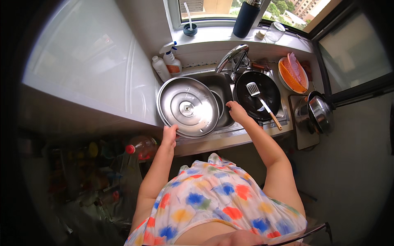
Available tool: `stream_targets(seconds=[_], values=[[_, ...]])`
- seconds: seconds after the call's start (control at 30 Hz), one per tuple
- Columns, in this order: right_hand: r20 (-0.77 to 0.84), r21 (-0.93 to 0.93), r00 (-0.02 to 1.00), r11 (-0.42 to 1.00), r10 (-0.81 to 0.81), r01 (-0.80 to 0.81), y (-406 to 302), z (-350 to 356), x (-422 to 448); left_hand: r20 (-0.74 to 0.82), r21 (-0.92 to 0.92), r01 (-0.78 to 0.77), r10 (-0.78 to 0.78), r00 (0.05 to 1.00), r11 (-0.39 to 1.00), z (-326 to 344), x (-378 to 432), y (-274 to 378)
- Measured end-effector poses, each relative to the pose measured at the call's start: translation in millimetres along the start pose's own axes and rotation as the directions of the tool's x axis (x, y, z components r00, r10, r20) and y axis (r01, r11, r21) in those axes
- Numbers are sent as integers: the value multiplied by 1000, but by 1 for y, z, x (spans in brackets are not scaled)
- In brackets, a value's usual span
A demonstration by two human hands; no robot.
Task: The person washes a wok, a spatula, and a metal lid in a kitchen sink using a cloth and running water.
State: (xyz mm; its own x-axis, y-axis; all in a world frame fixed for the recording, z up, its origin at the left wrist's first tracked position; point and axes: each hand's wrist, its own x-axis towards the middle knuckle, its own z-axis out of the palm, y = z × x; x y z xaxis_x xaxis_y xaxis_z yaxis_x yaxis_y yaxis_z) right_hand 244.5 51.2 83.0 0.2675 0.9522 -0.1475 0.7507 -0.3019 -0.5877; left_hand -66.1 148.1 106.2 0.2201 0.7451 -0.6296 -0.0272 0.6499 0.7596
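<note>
My left hand [170, 135] grips the near left rim of a large round metal pan lid [187, 107], its inner side facing up, over the left part of a steel sink [226, 118]. Part of a round vessel's rim shows in the sink, partly hidden by the lid. My right hand [237, 111] is over the sink's right edge, fingers curled; whether it holds anything is unclear. Just right of it a black wok [258, 92] stands beside the sink, with a slotted metal spatula [261, 100] with a wooden handle lying across it. A chrome faucet [229, 58] rises behind.
Left of the faucet stand a spray bottle [173, 63] and a white bottle [161, 68]. Baskets [292, 73] and metal pots [320, 112] are at the right. A dark flask [246, 20] and a glass jar [275, 32] stand on the windowsill. An open window frame juts in at right.
</note>
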Motion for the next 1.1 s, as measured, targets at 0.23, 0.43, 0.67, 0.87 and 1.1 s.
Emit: stream_targets(seconds=[0.23, 0.43, 0.67, 0.87, 1.1], values=[[267, -41, 954, 991, 137, -131, 51, 105, 80, -154, 158, -90, 114, 981, 983, -2, 3, 4], [553, -138, 834, 986, -2, 93, 76, 160, 96, -219, 178, 5, 35, 975, 984, 8, 4, 14], [191, 153, 980, 988, -59, 29, 60, 160, 96, -324, 89, 101, -67, 944, 991, 14, -5, 8], [-564, 404, 810, 909, 158, 104, 51, -5, 108, -267, -99, 102, -125, 956, 990, 33, 5, 3], [-511, -62, 829, 953, 225, -297, 108, -72, 213, -206, -109, 101, -121, 971, 989, 37, 21, -15]])
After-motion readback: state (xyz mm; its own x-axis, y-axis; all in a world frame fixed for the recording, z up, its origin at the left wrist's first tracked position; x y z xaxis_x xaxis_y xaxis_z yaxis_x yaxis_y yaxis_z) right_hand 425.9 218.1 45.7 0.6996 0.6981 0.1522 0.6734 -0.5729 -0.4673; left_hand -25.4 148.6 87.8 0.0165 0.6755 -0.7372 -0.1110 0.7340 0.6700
